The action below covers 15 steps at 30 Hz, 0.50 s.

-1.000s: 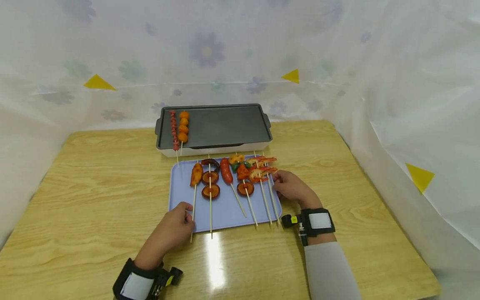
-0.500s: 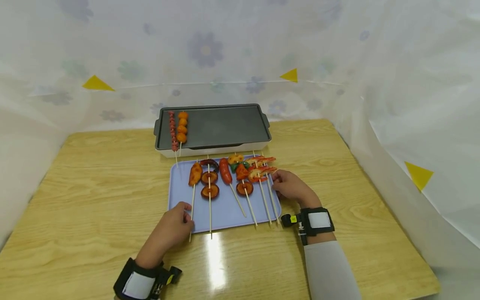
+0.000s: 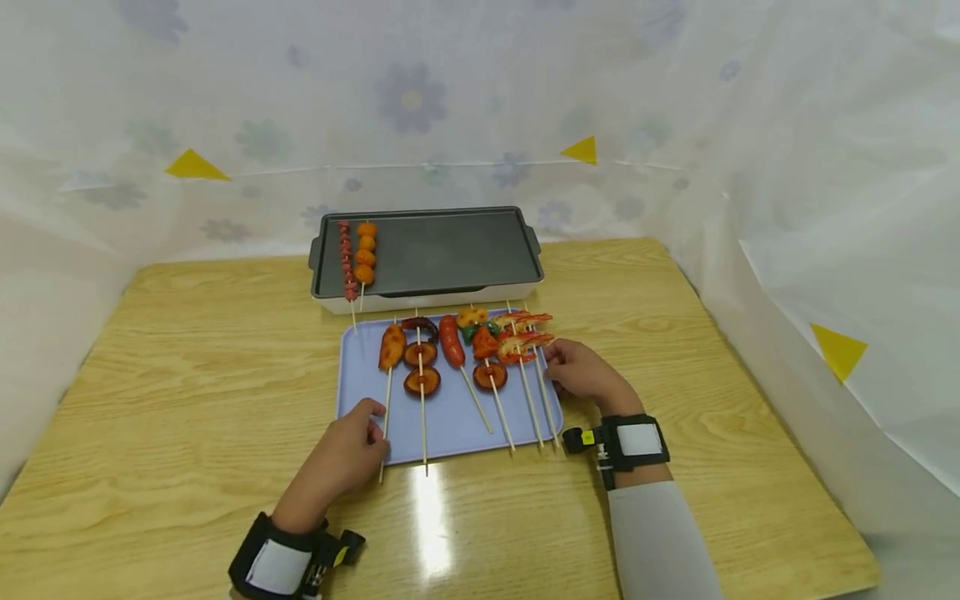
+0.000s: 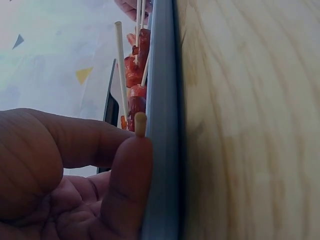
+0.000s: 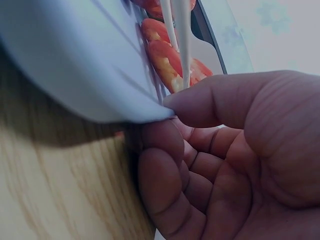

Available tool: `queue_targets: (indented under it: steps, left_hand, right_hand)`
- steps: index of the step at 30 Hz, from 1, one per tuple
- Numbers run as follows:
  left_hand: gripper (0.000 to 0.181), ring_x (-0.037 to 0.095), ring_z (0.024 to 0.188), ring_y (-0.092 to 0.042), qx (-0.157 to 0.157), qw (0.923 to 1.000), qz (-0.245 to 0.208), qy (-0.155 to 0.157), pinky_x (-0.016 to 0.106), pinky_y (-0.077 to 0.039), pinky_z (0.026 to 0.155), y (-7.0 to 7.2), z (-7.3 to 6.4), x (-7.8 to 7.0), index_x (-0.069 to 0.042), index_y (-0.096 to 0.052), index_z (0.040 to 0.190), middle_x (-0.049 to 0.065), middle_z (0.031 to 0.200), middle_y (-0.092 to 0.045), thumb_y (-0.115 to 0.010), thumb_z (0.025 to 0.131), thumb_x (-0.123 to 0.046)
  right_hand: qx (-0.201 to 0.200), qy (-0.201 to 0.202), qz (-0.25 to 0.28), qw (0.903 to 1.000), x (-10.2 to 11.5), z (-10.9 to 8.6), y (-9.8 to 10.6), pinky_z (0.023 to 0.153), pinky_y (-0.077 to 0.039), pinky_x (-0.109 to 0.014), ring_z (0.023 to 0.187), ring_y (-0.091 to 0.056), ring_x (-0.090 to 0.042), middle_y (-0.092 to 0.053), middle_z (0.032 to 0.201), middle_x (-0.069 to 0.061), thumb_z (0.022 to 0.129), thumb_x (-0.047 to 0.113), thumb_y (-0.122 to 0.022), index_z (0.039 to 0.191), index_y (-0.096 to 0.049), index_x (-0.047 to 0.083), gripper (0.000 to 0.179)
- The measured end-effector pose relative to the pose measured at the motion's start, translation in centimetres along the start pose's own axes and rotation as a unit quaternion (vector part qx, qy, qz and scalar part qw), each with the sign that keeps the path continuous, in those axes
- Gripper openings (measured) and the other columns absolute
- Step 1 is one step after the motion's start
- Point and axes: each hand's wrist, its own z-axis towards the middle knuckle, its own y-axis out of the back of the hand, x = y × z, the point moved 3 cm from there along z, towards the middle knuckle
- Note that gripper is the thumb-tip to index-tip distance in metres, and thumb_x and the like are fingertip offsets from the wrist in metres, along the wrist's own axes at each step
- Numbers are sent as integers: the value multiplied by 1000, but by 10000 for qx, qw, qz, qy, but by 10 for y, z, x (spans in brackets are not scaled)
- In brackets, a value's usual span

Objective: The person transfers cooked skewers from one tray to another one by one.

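Observation:
A lilac tray (image 3: 450,421) lies on the table, bearing several food skewers side by side. At its front left, my left hand (image 3: 341,454) pinches the stick of the leftmost skewer (image 3: 392,348), which carries one browned orange piece. The stick's end (image 4: 140,122) pokes out between thumb and finger in the left wrist view, right beside the tray's edge. My right hand (image 3: 588,379) grips the right rim, thumb above and fingers under it, close to the shrimp skewers (image 3: 517,346). Between the hands lie a mushroom skewer (image 3: 422,382), a sausage skewer (image 3: 452,340) and a mixed skewer (image 3: 486,343).
Behind the tray stands a dark griddle (image 3: 450,250) on a pale base. A thin red-piece skewer (image 3: 347,258) and an orange-ball skewer (image 3: 365,254) lie at its left end, sticks jutting over the front. Pale flowered sheeting (image 3: 412,100) hangs behind the wooden table (image 3: 210,358).
Both hands keep their places and holds. The lower end of the mushroom skewer's stick has shifted very slightly to the right.

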Motion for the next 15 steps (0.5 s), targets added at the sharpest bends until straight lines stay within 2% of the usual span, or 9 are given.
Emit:
queue_targets:
  steps: [4,15]
  left_hand:
    - [32,17,66,-50,22,9999,53,-102,31,-42,57,-1,1,-3,5,-54,118,3,78,-55,-61,87,-2]
    - [36,17,64,-51,-47,9998,-124,172,31,-42,57,-5,2,-1,5,-55,120,5,78,-55,-63,86,-1]
  right_hand:
    - [-25,19,-1,10000,0,0,0,59,-49,-33,69,-55,-22,-54,87,-12,95,1,-51,111,-54,-5,17]
    - [-24,27,17,10000,-1,1,0,59,-48,-33,69,-54,-22,-54,86,-12,94,1,-53,111,-55,-5,18]
